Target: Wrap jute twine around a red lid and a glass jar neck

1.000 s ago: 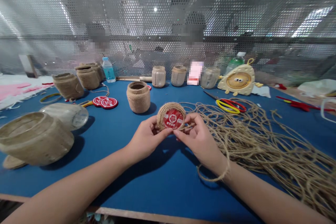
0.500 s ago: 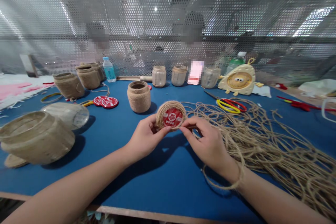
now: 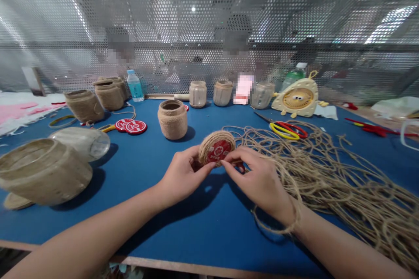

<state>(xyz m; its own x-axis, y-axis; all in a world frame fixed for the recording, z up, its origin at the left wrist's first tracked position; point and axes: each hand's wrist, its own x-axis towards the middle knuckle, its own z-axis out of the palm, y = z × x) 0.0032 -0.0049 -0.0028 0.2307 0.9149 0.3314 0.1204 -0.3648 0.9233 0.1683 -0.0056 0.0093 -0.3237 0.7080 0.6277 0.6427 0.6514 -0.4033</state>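
A round red lid point(image 3: 216, 149) with jute twine coiled round its rim is held up just above the blue table point(image 3: 203, 222). My left hand point(image 3: 183, 174) pinches its lower left edge. My right hand point(image 3: 258, 178) pinches its lower right edge together with a strand of twine. A loop of twine hangs round my right wrist and runs into the big loose pile of jute twine point(image 3: 330, 178) on the right.
A twine-wrapped jar point(image 3: 172, 119) stands behind the lid. Two red lids point(image 3: 131, 126) and more wrapped jars point(image 3: 84, 106) are at the left, a large wrapped jar point(image 3: 42, 176) lies at the near left. Yellow scissors point(image 3: 285, 130), a small fan point(image 3: 297, 99) and a perforated screen are at the back.
The lid has tilted and turned a little to the right between my fingers. My right hand has shifted along its edge with the twine.
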